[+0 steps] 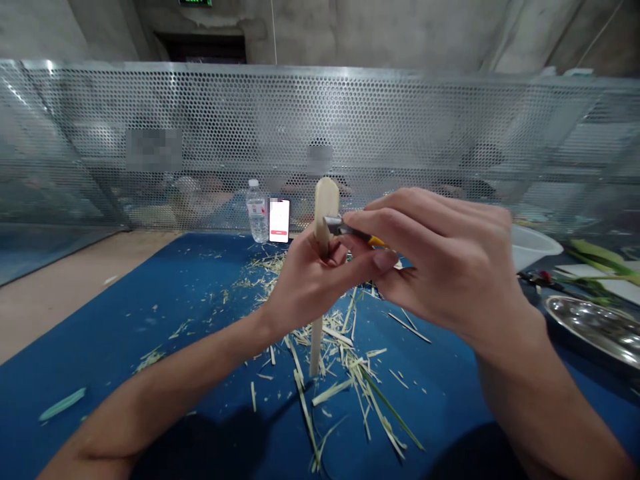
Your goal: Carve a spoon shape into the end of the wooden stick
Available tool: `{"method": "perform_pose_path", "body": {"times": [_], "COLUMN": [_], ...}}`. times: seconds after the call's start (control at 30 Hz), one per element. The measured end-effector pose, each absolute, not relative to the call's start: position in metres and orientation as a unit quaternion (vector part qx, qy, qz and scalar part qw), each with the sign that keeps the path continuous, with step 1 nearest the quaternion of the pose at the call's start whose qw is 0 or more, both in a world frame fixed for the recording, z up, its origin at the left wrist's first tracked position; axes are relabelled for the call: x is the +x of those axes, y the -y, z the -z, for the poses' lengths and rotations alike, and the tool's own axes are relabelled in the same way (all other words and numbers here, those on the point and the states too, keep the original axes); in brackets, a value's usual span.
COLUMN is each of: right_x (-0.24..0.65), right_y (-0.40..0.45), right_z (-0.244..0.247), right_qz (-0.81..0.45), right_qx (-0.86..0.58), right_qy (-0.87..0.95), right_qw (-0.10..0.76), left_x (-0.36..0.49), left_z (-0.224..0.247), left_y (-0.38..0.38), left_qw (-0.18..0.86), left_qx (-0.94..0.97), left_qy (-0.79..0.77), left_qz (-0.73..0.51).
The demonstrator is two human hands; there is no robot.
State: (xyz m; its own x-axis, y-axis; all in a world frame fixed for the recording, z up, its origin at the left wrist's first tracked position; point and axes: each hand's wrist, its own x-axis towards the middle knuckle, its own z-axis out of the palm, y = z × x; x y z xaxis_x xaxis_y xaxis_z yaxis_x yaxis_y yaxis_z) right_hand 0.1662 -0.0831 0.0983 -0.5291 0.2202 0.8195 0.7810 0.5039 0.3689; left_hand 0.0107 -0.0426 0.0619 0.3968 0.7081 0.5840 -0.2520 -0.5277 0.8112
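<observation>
Upright in front of me stands a pale flat stick (pixel 327 197) with a broad rounded top and a narrower lower end below the fist. My left hand (pixel 313 273) is closed around its middle, thumb stretched out to the right. In my right hand (pixel 440 250) is a small utility knife (pixel 334 225) with a grey metal front and a bit of yellow showing; most of its handle is hidden by the fingers. Its metal tip touches the stick just above my left hand. My left thumb lies close against the knife and the right fingers.
Shavings and thin strips (pixel 350 367) litter the blue table (pixel 200 307). A water bottle (pixel 257 210) and a lit phone (pixel 279 220) stand by a perforated metal screen (pixel 240 120). At right are a white bowl (pixel 533 243), a steel tray (pixel 597 327) and green leaves (pixel 603 257).
</observation>
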Motion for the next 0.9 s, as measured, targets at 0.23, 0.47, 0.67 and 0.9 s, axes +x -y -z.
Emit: {"method": "perform_pose_path", "body": {"times": [0.23, 0.47, 0.67, 0.9], "right_x": [0.163, 0.159, 0.158, 0.156], "right_y": [0.081, 0.081, 0.08, 0.079], "right_z": [-0.097, -0.097, -0.095, -0.093], "right_qz": [0.396, 0.392, 0.387, 0.388], "right_qx": [-0.341, -0.343, -0.354, -0.351], "right_qy": [0.772, 0.765, 0.76, 0.751], "right_qw": [0.363, 0.379, 0.384, 0.402], "left_x": [0.012, 0.011, 0.011, 0.011], "left_z": [-0.062, -0.062, -0.063, -0.064], "left_y": [0.042, 0.041, 0.042, 0.042], "left_qw": [0.444, 0.458, 0.469, 0.475], "left_qx": [0.695, 0.689, 0.683, 0.676], "left_qy": [-0.186, -0.169, -0.17, -0.15], "left_qz": [-0.534, -0.535, -0.533, -0.543]}}
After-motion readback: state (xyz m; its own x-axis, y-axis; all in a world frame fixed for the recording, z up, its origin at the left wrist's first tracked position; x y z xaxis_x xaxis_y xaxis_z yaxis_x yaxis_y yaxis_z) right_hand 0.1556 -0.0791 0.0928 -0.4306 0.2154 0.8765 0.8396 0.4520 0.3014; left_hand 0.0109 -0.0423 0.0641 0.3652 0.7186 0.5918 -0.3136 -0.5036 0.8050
